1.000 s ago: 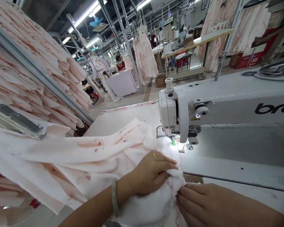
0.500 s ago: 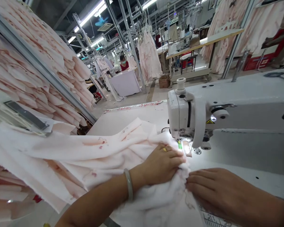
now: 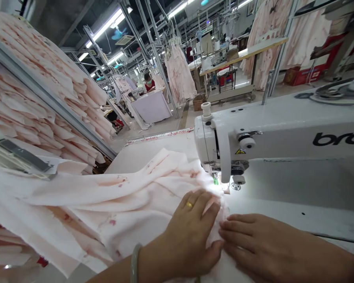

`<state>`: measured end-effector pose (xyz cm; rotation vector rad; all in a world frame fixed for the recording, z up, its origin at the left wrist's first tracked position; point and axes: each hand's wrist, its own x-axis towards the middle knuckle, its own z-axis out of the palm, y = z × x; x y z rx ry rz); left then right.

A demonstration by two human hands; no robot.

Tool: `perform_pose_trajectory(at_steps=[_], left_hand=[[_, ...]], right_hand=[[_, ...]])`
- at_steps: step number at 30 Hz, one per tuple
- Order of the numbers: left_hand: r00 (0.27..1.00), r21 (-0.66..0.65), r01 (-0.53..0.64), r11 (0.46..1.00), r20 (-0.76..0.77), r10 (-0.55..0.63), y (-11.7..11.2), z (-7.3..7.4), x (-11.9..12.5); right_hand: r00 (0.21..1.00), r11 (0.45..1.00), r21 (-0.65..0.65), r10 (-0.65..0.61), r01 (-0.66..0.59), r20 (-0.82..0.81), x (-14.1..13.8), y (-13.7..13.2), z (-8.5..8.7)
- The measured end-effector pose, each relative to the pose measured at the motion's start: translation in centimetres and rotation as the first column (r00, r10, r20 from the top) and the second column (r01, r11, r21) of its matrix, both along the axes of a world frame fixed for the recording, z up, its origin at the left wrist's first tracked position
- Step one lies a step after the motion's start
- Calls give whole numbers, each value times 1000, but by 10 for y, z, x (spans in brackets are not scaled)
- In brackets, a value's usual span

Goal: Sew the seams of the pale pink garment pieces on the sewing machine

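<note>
Left hand (image 3: 191, 232) now flat, fingers spread on pink fabric (image 3: 112, 196) — previously bunching it. Right hand (image 3: 253, 243) flat alongside, lower centre — seam edge smoothed toward sewing machine (image 3: 224, 149) needle.

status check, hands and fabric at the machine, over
Left hand flat on the pink printed fabric, fingers spread. Right hand flat beside it, fingertips touching. Fabric edge lies under the sewing machine head. Nothing between hands and needle.
</note>
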<state>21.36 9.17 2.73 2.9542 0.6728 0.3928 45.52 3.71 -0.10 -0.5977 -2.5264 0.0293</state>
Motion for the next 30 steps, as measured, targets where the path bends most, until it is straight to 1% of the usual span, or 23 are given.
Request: perform_pose_trajectory(at_steps=[1, 3, 4, 5, 7, 9, 11, 12, 14, 16, 18, 19, 21, 22, 24, 26, 28, 30], left_hand=[[1000, 31, -30, 999, 3, 30, -5, -8, -2], [997, 50, -78, 996, 11, 77, -4, -21, -2], [995, 38, -100, 994, 20, 100, 2, -24, 0], [992, 11, -125, 992, 31, 124, 11, -23, 3], [977, -88, -190, 978, 79, 197, 32, -12, 10], [948, -269, -235, 934, 148, 281, 50, 5, 20], [925, -455, -197, 868, 206, 318, 60, 20, 29], [919, -520, -170, 837, 222, 325, 61, 25, 33], [919, -594, -145, 792, 215, 330, 60, 28, 38], [927, -620, -169, 767, 164, 337, 57, 24, 38], [934, -605, -204, 770, 116, 339, 54, 17, 35], [936, -579, -220, 786, 103, 337, 54, 13, 33], [939, -485, -243, 840, 99, 329, 55, 7, 28], [941, -420, -249, 873, 108, 320, 56, 5, 27], [950, -276, -223, 935, 153, 272, 59, 1, 26], [963, -151, -150, 977, 204, 179, 60, -2, 27], [978, -86, -55, 995, 198, 71, 58, -5, 30], [991, -84, 3, 996, 132, 8, 55, -9, 32]], right_hand=[[1000, 1000, -5, 4, -4, 4, -1, -1, -2], [1000, 1000, -11, -2, 2, 4, -3, -2, -4], [1000, 1000, -14, -9, 9, 0, -3, -2, -4], [1000, 1000, -19, -17, 17, -5, -3, -1, -3], [1000, 999, -38, -29, 28, -13, -2, 0, 0], [1000, 998, -62, -25, 24, -10, -1, 0, 4], [1000, 997, -81, -15, 14, -9, 0, 1, 7], [1000, 996, -84, -11, 9, -14, 0, 1, 8], [999, 998, -66, -20, 17, -48, 1, 4, 7], [992, 997, -29, -76, 73, -100, 3, 9, 3], [965, 977, -6, -211, 212, -157, 6, 15, -3], [937, 954, -11, -298, 301, -184, 8, 18, -6], [868, 894, -64, -447, 444, -216, 13, 24, -13], [844, 871, -107, -491, 480, -214, 14, 27, -15], [828, 842, -215, -532, 495, -178, 16, 31, -17], [839, 820, -319, -532, 476, -116, 15, 33, -16], [857, 799, -393, -512, 455, -48, 11, 33, -14], [878, 799, -412, -479, 439, 7, 7, 31, -11]])
